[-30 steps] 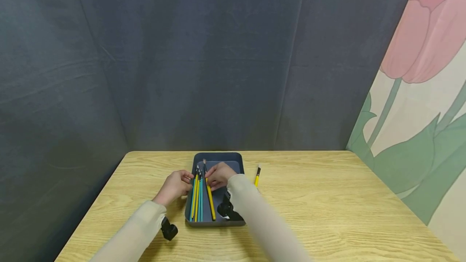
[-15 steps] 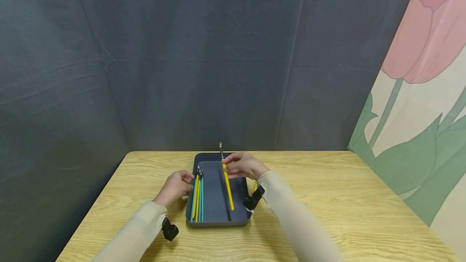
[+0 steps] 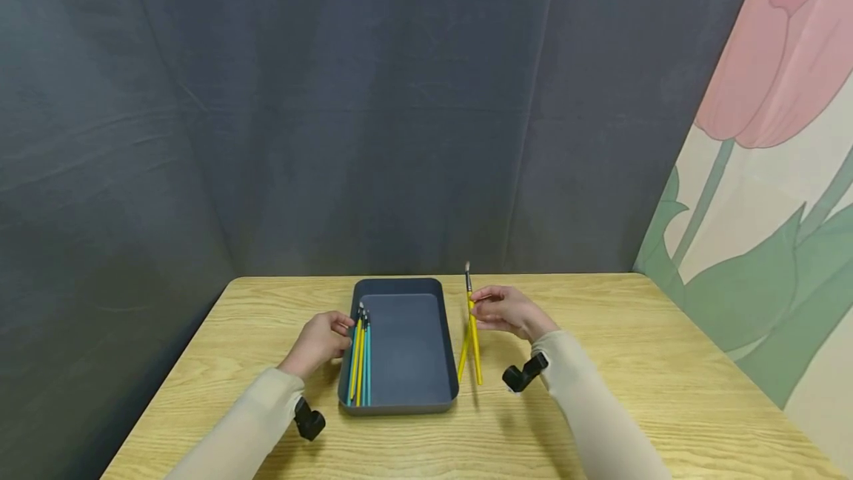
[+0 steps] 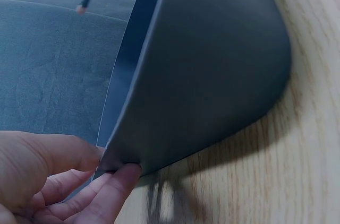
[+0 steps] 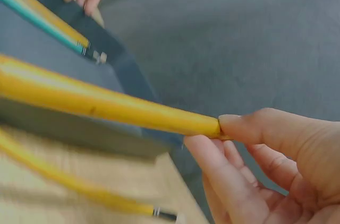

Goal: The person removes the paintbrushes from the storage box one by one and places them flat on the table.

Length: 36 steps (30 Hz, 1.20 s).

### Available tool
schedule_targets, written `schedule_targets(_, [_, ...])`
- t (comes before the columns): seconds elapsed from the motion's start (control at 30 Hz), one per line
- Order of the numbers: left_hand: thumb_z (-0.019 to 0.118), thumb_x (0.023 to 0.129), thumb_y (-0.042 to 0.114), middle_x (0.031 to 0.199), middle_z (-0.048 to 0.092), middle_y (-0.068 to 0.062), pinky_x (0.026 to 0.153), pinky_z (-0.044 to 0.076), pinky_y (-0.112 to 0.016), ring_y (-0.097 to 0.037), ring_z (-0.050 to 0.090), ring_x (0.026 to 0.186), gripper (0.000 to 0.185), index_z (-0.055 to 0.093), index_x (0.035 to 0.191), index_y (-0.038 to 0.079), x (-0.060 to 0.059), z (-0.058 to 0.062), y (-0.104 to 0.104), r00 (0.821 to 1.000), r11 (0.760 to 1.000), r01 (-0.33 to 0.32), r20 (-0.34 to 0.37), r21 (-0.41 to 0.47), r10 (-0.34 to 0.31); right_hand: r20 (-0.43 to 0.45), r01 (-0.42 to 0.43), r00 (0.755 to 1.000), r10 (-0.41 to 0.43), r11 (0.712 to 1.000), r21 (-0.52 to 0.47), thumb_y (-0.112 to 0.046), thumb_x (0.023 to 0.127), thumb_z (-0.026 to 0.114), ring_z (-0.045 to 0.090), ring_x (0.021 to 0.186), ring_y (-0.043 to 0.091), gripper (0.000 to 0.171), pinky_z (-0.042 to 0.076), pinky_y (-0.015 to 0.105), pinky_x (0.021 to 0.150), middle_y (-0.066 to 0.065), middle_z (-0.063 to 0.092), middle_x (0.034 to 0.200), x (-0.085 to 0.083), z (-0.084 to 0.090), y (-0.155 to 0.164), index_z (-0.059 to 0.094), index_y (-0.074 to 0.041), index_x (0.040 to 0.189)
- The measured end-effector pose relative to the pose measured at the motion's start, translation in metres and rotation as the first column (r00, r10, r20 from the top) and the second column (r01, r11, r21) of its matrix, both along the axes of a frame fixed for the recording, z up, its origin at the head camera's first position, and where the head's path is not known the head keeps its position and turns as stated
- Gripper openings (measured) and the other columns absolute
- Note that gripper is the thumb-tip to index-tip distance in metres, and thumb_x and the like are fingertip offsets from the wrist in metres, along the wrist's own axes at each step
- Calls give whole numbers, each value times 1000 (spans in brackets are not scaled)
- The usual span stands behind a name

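Observation:
My right hand (image 3: 506, 311) pinches a yellow-handled paintbrush (image 3: 476, 350) between thumb and fingers, bristles pointing up and away, to the right of the dark grey tray (image 3: 409, 350). Its shadow falls on the table below. Behind it in the head view, another yellow paintbrush (image 3: 463, 358) lies on the wood by the tray's right side; the right wrist view shows this lying brush (image 5: 79, 186) too. With thumb and fingers, my left hand (image 4: 58, 181) holds the tray's rim at the left side. Inside, several yellow and teal paintbrushes (image 3: 360, 365) lie along the left wall.
The tray stands on a light wood table (image 3: 600, 384). A dark grey cloth (image 3: 373, 110) hangs behind the table's far edge, and a wall painted with a pink tulip (image 3: 760, 72) is at the right. Each wrist wears a small black camera (image 3: 525, 372).
My right hand has lifted the yellow paintbrush out of the tray and carried it right, past the tray's right wall. My left hand has stayed at the rim.

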<state>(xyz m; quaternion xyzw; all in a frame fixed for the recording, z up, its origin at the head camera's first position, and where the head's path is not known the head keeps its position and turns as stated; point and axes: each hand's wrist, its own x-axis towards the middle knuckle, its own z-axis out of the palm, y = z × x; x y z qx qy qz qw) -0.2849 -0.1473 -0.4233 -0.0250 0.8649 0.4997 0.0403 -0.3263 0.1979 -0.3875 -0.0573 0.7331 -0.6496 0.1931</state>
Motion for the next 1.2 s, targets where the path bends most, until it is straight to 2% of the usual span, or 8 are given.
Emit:
schedule_targets(0.1, [61, 79, -11, 101, 58, -19, 64, 56, -31, -22, 58, 80, 35, 61, 114, -6, 0, 0, 0, 1000, 1000, 1, 0, -5, -1, 26, 33, 999, -33, 999, 13, 4, 94, 54, 67, 81, 13, 31, 58, 34, 82, 8, 62, 94, -2, -11, 9, 49, 9, 124])
schedule_targets(0.27, [61, 78, -12, 99, 57, -17, 63, 56, -31, -21, 57, 78, 36, 61, 113, -6, -1, -1, 0, 1000, 1000, -2, 1, -2, 2, 53, 84, 995, -86, 995, 48, 6, 93, 53, 67, 77, 14, 33, 59, 31, 75, 10, 63, 93, -7, -25, 18, 48, 12, 125])
schedule_targets(0.47, [61, 77, -12, 98, 57, -16, 63, 56, -31, -21, 57, 77, 36, 62, 113, -5, -2, -3, 0, 1000, 1000, -7, 1, 4, 7, 50, 92, 994, -96, 993, 68, 10, 91, 53, 66, 73, 12, 34, 59, 29, 71, 9, 62, 84, -13, -38, 22, 46, 17, 123])
schedule_targets(0.8, [62, 77, -13, 98, 56, -17, 63, 56, -32, -21, 57, 77, 36, 61, 112, -6, -3, -3, -1, 1000, 1000, -3, 1, 23, 3, 43, 166, 983, -180, 960, 225, 10, 87, 60, 63, 64, 12, 31, 60, 30, 65, 8, 63, 82, -18, -46, 20, 55, 13, 117])
schedule_targets(0.97, [61, 77, -12, 97, 56, -16, 63, 56, -31, -21, 57, 78, 36, 62, 112, -6, -3, -4, -2, 1000, 1000, -7, 2, 18, 7, 43, 193, 976, -213, 941, 277, 9, 86, 61, 61, 62, 12, 27, 59, 28, 61, 10, 61, 82, -20, -50, 18, 58, 10, 113])
schedule_targets(1.2, [61, 78, -12, 98, 56, -16, 64, 56, -32, -21, 57, 78, 36, 61, 112, -6, -4, -5, -1, 1000, 1000, -7, 2, 18, 7, 72, 195, 971, -228, 930, 311, 10, 85, 62, 60, 58, 12, 24, 58, 27, 60, 12, 60, 80, -20, -48, 14, 60, 8, 109])
